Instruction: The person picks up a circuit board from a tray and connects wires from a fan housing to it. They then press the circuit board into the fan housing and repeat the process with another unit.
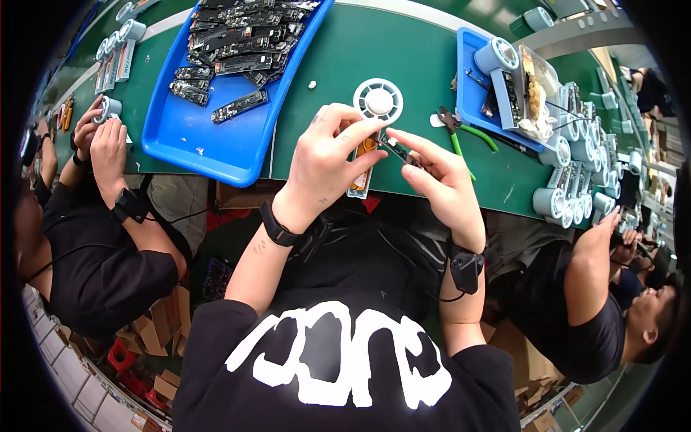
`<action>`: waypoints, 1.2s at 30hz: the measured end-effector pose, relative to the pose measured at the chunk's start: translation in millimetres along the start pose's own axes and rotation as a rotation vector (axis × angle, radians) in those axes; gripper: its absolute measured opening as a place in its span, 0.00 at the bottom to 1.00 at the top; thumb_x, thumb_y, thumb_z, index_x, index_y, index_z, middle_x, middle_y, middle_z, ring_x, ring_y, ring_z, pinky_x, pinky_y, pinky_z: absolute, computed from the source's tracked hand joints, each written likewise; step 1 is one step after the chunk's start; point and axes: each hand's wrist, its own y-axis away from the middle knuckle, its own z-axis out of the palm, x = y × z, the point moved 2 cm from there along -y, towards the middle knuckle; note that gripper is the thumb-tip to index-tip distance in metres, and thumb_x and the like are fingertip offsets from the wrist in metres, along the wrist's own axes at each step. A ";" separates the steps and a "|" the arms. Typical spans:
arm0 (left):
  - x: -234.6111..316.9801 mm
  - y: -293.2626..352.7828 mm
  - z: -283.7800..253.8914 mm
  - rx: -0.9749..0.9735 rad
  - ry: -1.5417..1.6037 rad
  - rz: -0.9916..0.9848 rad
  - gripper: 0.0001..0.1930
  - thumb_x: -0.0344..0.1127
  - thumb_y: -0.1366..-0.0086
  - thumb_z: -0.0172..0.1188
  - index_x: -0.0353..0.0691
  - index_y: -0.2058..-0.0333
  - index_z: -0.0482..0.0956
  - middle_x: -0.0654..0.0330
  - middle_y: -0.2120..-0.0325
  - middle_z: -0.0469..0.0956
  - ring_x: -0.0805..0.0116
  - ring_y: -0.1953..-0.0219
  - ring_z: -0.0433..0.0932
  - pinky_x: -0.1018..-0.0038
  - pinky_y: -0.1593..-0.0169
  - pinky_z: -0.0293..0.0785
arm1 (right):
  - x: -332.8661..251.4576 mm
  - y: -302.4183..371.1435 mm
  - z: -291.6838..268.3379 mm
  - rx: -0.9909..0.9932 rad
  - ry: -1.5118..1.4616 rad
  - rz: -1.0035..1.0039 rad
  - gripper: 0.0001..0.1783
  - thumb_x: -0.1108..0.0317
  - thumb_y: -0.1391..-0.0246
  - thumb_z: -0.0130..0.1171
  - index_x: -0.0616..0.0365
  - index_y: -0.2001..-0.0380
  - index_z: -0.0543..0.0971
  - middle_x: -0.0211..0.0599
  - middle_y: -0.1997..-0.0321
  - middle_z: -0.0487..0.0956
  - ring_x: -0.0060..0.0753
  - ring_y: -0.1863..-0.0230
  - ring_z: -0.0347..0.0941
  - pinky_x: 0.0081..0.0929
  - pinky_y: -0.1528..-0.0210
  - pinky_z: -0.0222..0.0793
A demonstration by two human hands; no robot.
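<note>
A pale handheld fan (378,101) with a round, slotted head lies on the green table in front of me. Its opened handle points toward me and shows orange parts (365,147) inside. My left hand (325,157) is closed over the handle just below the fan head, fingers bent and thumb near the orange parts. Between the thumb and fingers of my right hand (443,173) is a narrow dark circuit board (398,151), its far end reaching the handle by my left fingertips. My fingers partly hide where board and handle meet.
A blue tray (169,129) piled with dark circuit boards (241,47) stands left. Green-handled cutters (455,133) lie right, below a smaller blue tray (471,39) holding parts. Several pale fan housings (568,194) line the right edge. People work on both sides.
</note>
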 end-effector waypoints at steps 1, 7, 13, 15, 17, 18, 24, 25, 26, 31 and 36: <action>0.9 3.2 -3.7 0.022 -0.002 -0.025 0.18 0.27 0.52 0.76 0.40 0.60 0.84 0.59 0.65 0.78 0.58 0.64 0.79 0.66 0.60 0.79 | -1.4 1.1 6.8 0.015 0.037 -0.055 0.28 0.77 0.37 0.54 0.59 0.33 0.73 0.19 0.72 0.67 0.11 0.74 0.57 0.15 0.73 0.51; 5.5 31.1 -40.1 0.088 -0.123 -0.051 0.13 0.26 0.49 0.75 0.39 0.63 0.85 0.57 0.66 0.80 0.58 0.64 0.81 0.67 0.62 0.80 | -0.1 -0.1 41.0 0.000 -0.087 -0.021 0.28 0.77 0.37 0.54 0.63 0.33 0.72 0.19 0.70 0.67 0.10 0.74 0.57 0.15 0.73 0.51; 39.4 30.9 -15.5 -0.010 0.057 0.021 0.10 0.28 0.37 0.64 0.38 0.57 0.82 0.56 0.67 0.81 0.56 0.64 0.81 0.65 0.58 0.79 | 9.9 54.9 5.4 0.160 -0.267 0.034 0.28 0.75 0.35 0.55 0.67 0.32 0.69 0.21 0.70 0.67 0.10 0.75 0.56 0.12 0.75 0.49; 34.7 29.2 -14.8 -0.023 0.031 0.014 0.10 0.28 0.38 0.64 0.38 0.56 0.82 0.57 0.67 0.82 0.56 0.64 0.81 0.65 0.59 0.79 | 13.5 60.5 2.3 0.257 -0.281 0.040 0.29 0.75 0.35 0.55 0.68 0.32 0.68 0.21 0.70 0.66 0.09 0.76 0.55 0.12 0.76 0.47; 42.8 27.9 8.4 -0.015 0.002 -0.017 0.11 0.28 0.38 0.65 0.39 0.55 0.82 0.57 0.67 0.82 0.57 0.64 0.82 0.65 0.60 0.79 | 20.1 58.5 -4.1 0.292 -0.325 0.060 0.28 0.75 0.33 0.53 0.68 0.31 0.66 0.22 0.71 0.64 0.11 0.78 0.51 0.13 0.76 0.48; 38.4 23.1 16.9 0.027 0.002 -0.048 0.11 0.29 0.37 0.65 0.39 0.55 0.83 0.57 0.67 0.83 0.56 0.65 0.82 0.65 0.60 0.80 | 21.9 47.7 -6.5 0.278 -0.322 0.066 0.28 0.74 0.33 0.53 0.67 0.31 0.66 0.22 0.71 0.64 0.11 0.78 0.51 0.13 0.76 0.48; -0.6 17.1 -0.6 0.024 0.060 -0.126 0.07 0.25 0.40 0.68 0.36 0.62 0.85 0.55 0.68 0.83 0.57 0.67 0.83 0.68 0.63 0.80 | 31.4 9.6 27.4 0.256 -0.439 0.135 0.27 0.74 0.33 0.52 0.63 0.31 0.69 0.23 0.72 0.66 0.11 0.77 0.53 0.14 0.75 0.49; -0.3 16.9 0.3 0.016 0.067 -0.148 0.08 0.24 0.41 0.69 0.36 0.62 0.85 0.55 0.68 0.83 0.57 0.67 0.83 0.68 0.63 0.80 | 31.8 10.5 27.3 0.284 -0.439 0.139 0.27 0.74 0.33 0.52 0.63 0.31 0.69 0.23 0.72 0.66 0.11 0.77 0.53 0.14 0.75 0.49; 1.3 16.5 0.4 0.016 0.061 -0.174 0.08 0.23 0.42 0.70 0.36 0.63 0.85 0.55 0.68 0.83 0.57 0.68 0.83 0.68 0.63 0.80 | 31.3 9.9 27.0 0.303 -0.404 0.127 0.27 0.75 0.33 0.52 0.62 0.31 0.69 0.22 0.71 0.66 0.10 0.77 0.54 0.14 0.75 0.49; 8.2 9.8 6.2 0.028 0.013 -0.201 0.09 0.20 0.44 0.70 0.36 0.63 0.86 0.55 0.69 0.83 0.61 0.69 0.84 0.73 0.65 0.79 | 34.2 10.9 32.9 0.384 -0.215 0.071 0.27 0.76 0.35 0.54 0.60 0.33 0.72 0.20 0.72 0.67 0.11 0.75 0.56 0.15 0.73 0.54; 15.2 6.5 7.0 0.040 -0.121 -0.058 0.08 0.22 0.45 0.72 0.35 0.65 0.85 0.56 0.73 0.81 0.63 0.73 0.81 0.72 0.68 0.77 | 24.0 13.1 44.4 0.474 -0.110 0.025 0.27 0.77 0.36 0.57 0.61 0.34 0.73 0.20 0.73 0.68 0.13 0.73 0.58 0.16 0.70 0.58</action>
